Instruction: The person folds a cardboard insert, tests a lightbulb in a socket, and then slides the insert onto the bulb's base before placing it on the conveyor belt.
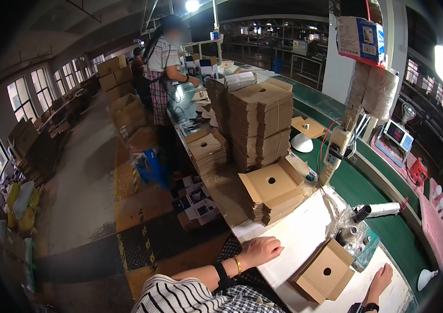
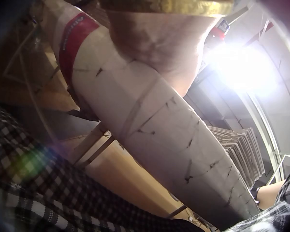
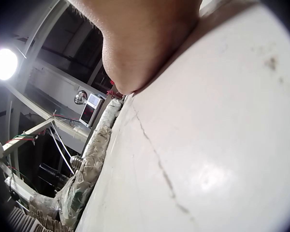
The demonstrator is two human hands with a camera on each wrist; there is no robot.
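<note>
My left hand rests at the near edge of the white tabletop, its fingers loosely curled around nothing. On the same surface, right of a small stack of folded cardboard pieces, lies my right hand, also loosely curled and holding nothing. The top piece has raised flaps and a round hole. In the left wrist view, the left hand leans on the table's scuffed edge. The right wrist view has the heel of the right hand against the white surface; its fingers are hidden.
Beyond my left hand sits another cardboard stack, with a tall tied stack behind it. Plastic-wrapped fixtures stand by the green conveyor belt. Bulbs sit in a pink foam rack at right. Another person works farther up the line.
</note>
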